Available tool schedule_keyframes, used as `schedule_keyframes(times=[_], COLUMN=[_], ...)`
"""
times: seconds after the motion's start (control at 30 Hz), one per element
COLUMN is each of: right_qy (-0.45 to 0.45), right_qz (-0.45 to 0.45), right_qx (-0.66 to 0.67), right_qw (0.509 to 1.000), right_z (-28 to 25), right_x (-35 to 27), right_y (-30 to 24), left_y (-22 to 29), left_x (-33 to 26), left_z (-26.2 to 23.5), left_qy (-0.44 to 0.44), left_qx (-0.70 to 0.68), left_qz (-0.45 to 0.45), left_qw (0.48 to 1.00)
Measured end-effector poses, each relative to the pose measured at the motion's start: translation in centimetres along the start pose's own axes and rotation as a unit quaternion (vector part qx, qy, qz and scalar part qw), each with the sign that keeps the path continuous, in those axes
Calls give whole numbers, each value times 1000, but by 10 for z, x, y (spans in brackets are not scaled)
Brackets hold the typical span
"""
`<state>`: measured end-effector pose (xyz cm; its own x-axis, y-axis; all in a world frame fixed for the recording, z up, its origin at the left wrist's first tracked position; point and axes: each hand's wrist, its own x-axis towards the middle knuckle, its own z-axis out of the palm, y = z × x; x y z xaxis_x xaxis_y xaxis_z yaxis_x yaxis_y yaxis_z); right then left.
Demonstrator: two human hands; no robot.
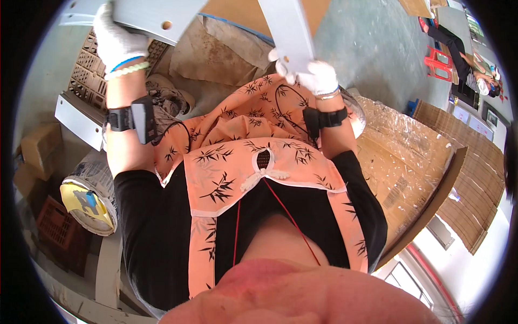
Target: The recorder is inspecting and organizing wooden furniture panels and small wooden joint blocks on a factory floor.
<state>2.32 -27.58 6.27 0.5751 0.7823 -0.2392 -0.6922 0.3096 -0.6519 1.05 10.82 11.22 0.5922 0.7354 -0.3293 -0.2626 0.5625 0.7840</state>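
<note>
- Head view, right grip: my gloved right hand (318,77), upper centre of the frame, is closed on the lower end of a flat grey bar (291,35). Glove fingers show on both sides of it. The bar runs to the top edge.
- Head view, left grip: my gloved left hand (116,43), upper left of the frame, lies against a wide grey panel (154,19) with a round hole near its lower edge. The fingertips sit at the dark rim; I cannot tell how far they close.
- Head view, between the hands: a stained brown sheet (202,54) lies below the panel. My orange apron (248,116) fills the space beneath the right hand and hides what is under it.
- Head view, left side: a tan plastic crate (86,67), a second grey panel (80,121) and a bucket (89,202) with a yellow patch on its end.
- Head view, right side: worn cardboard (404,151), a slatted brown mat (472,162), a red stool (438,65) and, upper right, another person (458,51).
</note>
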Motion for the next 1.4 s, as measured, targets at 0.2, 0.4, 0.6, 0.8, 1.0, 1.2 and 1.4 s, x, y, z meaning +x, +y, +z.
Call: schedule_keyframes(times=[0.2,0.4,0.6,0.8,1.0,1.2,1.4], right_qy=[285,312,287,286,20,-83,-152], right_qz=[102,254,281,162,188,229,206], right_qx=[-646,-740,-764,-205,-186,-339,-390], right_qw=[701,539,505,922,964,909,884], right_z=[-43,-31,-33,-60,-4,120,176], right_x=[45,63,67,65,91,183,264], right_y=[48,74,74,75,46,49,74], left_y=[31,31,34,43,57,70,74], left_x=[18,18,25,-17,-68,-92,-82], left_z=[-7,-10,-20,-1,0,-13,6], left_qy=[27,32,22,-95,-185,-184,-189], left_qx=[-10,-38,-47,-135,-145,-163,-153], left_qz=[51,16,28,47,54,76,155], left_qw=[998,999,998,985,970,966,957])
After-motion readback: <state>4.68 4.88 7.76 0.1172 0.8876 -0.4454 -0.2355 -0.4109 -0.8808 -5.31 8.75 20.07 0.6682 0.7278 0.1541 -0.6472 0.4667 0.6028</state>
